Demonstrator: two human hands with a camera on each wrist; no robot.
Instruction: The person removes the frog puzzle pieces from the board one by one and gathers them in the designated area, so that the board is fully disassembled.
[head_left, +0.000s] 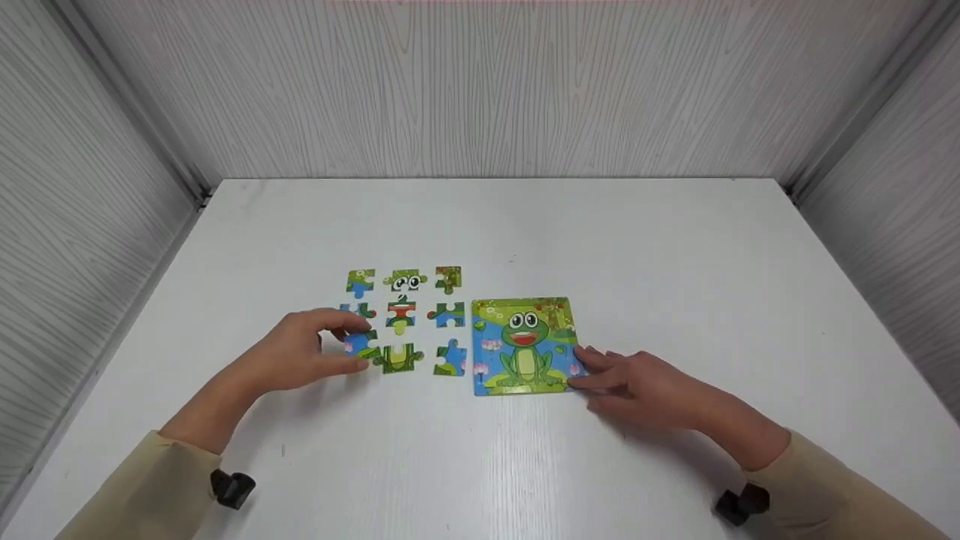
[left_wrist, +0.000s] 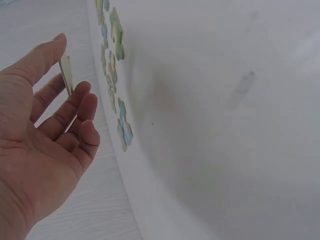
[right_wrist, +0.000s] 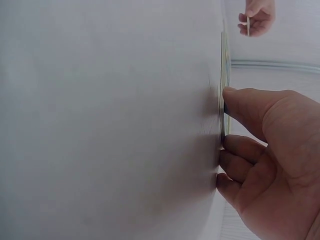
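Note:
My left hand (head_left: 304, 349) pinches a blue-and-green jigsaw piece (head_left: 358, 345) at the lower left of a group of loose pieces. Seen in the left wrist view, this piece (left_wrist: 66, 74) is edge-on between thumb and fingers, above the table. A square frog puzzle board (head_left: 523, 345) lies flat to the right of the group. At its lower right corner my right hand (head_left: 649, 386) holds the edge with thumb and fingertips. From the right wrist, the board (right_wrist: 223, 65) shows as a thin edge, the other fingertips resting on the table.
Loose jigsaw pieces lie in rows, among them one with frog eyes (head_left: 406, 281), one with a red mouth (head_left: 400, 312) and a blue one (head_left: 451, 358) beside the board. The white table (head_left: 480, 465) meets wood-grain panels (head_left: 480, 90) at the back and sides.

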